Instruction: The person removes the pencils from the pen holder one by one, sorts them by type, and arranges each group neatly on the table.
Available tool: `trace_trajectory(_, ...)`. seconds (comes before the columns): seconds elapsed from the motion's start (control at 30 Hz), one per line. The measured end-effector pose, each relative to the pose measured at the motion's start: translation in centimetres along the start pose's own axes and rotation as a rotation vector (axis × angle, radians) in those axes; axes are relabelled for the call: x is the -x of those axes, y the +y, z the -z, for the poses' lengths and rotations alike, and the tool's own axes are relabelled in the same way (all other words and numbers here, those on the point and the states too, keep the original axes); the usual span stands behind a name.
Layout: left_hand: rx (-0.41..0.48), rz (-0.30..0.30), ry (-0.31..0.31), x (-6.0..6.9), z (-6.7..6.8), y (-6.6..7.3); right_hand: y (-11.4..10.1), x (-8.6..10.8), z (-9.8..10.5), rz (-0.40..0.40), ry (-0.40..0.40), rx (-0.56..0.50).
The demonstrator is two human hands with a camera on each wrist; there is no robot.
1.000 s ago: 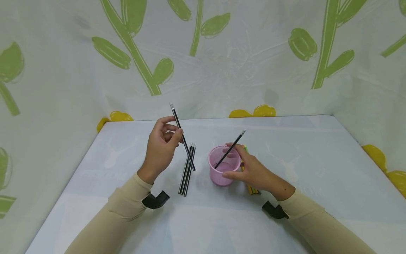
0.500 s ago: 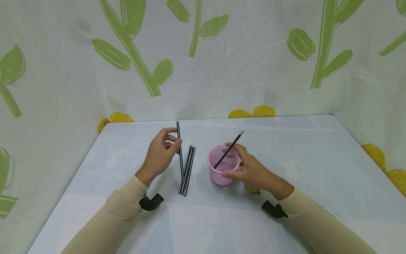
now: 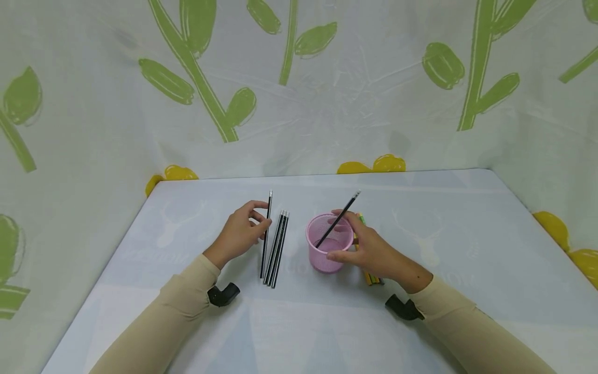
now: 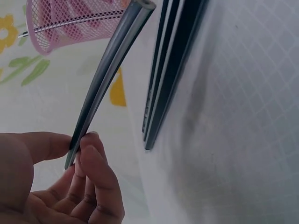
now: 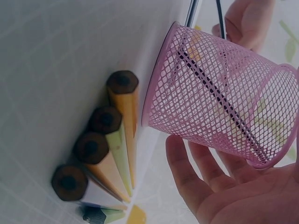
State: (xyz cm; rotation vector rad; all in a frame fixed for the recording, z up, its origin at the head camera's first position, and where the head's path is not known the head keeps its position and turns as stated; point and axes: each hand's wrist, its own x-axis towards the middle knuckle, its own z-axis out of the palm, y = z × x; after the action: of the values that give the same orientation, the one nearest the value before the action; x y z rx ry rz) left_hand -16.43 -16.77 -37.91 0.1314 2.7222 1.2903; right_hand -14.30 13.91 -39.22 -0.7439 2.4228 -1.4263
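Between thumb and fingers, my left hand pinches a black pencil near its silvery upper end. This pencil runs close along the left side of several black pencils on the table; whether its lower end touches the table I cannot tell. My right hand holds a pink mesh pencil cup from the right, thumb at the front and fingers behind. One black pencil leans inside the cup, its end sticking out past the rim. In the right wrist view the mesh shows that pencil slanting across the inside.
Several coloured pencils lie just right of the cup, partly hidden under my right hand in the head view. The pale table meets a white backdrop with green leaf prints along its back edge.
My left hand has come down with the pencil, whose lower end swung from over the black pencils to their left side. The right hand and cup stay in place.
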Motion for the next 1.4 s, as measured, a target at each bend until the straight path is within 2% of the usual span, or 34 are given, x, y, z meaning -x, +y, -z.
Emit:
trace_trajectory(0.3, -0.030, 0.033, -0.075, -0.7, -0.5, -0.7, -0.1, 0.0, 0.0, -0.001, 0.009, 0.006)
trace_trajectory(0.67, -0.064, 0.057, -0.108, -1.6, -0.7, -1.3, -0.1, 0.0, 0.0, -0.011, 0.004, -0.004)
trace_trajectory(0.93, -0.072, 0.102, -0.174, -2.0, -1.0, -1.7, -0.1, -0.1, 0.0, -0.015, 0.000, -0.024)
trace_trajectory(1.4, -0.072, 0.136, -0.200, -2.6, -1.4, -2.1, -0.2, -0.1, 0.0, -0.016, 0.001, -0.025)
